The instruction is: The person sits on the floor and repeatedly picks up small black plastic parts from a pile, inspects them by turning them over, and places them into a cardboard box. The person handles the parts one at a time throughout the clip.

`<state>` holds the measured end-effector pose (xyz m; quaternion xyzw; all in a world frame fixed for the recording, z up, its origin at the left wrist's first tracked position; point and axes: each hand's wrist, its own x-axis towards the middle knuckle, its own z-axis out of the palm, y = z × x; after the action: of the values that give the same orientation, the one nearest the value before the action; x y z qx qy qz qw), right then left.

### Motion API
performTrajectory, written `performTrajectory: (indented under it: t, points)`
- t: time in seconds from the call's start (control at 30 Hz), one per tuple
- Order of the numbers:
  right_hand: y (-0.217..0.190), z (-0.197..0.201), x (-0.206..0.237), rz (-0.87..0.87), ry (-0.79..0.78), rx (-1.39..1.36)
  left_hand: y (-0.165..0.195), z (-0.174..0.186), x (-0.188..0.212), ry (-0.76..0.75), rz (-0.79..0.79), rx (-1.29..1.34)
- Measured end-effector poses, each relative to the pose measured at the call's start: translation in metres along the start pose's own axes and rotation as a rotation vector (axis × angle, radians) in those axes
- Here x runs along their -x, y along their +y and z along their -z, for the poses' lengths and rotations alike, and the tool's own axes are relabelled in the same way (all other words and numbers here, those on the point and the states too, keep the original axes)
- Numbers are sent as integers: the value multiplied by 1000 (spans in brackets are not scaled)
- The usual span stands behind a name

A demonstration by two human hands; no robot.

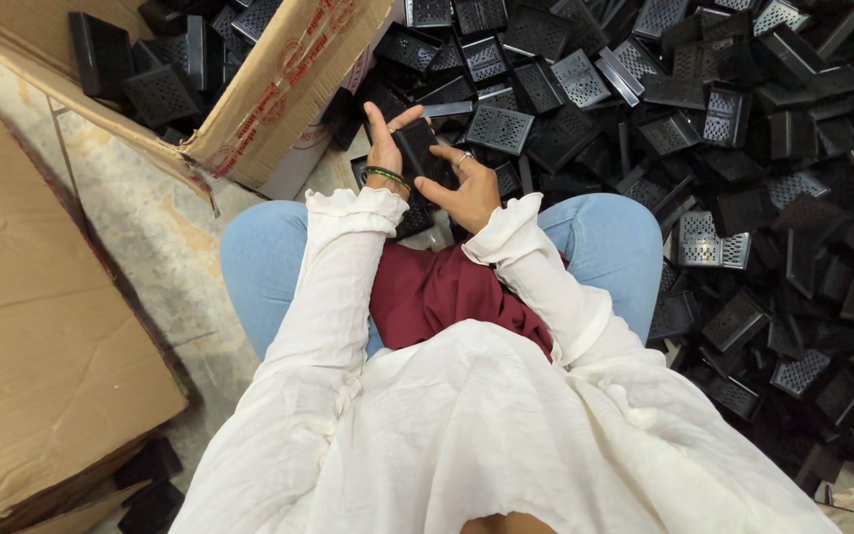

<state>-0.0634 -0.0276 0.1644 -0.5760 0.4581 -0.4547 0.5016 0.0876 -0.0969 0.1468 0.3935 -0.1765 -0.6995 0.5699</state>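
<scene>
A black part [417, 150] sits upright between both hands above the knees, the left hand [384, 148] gripping its left edge with fingers raised behind it and thumb on front, the right hand [467, 188] grasping its right side, ringed fingers curled on its face. Beyond the fingertips spreads a pile [743, 178] of like perforated parts; left of the left fingers lies an open carton [269, 99] holding more
</scene>
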Motion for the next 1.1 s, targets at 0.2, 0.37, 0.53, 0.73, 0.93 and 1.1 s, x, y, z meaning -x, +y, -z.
performTrajectory:
  t: [0.2,0.37,0.53,0.73,0.93,1.1]
  points:
    - [-3,-2,3,9,-8,-158,-22,4,-1,-193,-284,-212]
    - [12,4,0,43,-39,-196,-21,6,0,-201,-251,-66]
    - [35,19,-11,-336,-56,-612,5,11,-2,-230,-213,84]
    - [48,37,-21,-411,66,-715,-6,10,-4,-182,-83,-185]
    - [44,57,-29,-304,209,-679,-28,15,6,-257,-125,-654]
    - [44,70,-35,-186,190,-453,-9,4,12,-258,-241,-672]
